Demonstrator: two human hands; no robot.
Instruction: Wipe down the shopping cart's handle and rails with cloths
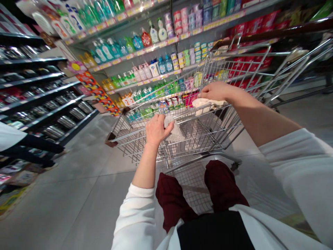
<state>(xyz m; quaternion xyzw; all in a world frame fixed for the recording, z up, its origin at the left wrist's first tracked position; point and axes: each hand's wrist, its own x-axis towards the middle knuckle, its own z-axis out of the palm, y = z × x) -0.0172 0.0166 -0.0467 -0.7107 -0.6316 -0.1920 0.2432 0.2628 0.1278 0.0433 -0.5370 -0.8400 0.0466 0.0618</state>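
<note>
A metal shopping cart (192, 147) stands in front of me, side-on. My left hand (156, 129) is closed over its near top rail, holding a whitish, speckled cloth (177, 132) that hangs into the basket. Farther right, my right hand (217, 91) is bent down at the wrist, with its fingers closed on a cream cloth (205, 104) lying over the cart's rail. Its fingertips are partly hidden. The wire basket holds no goods that I can make out.
Shelves of pump bottles (145, 37) and tubs run behind the cart. More carts (270, 66) stand at right. On the left are shelves of metal ware (65, 121) and a person's dark-trousered legs (39, 144). Grey tiled floor (85, 194) lies between.
</note>
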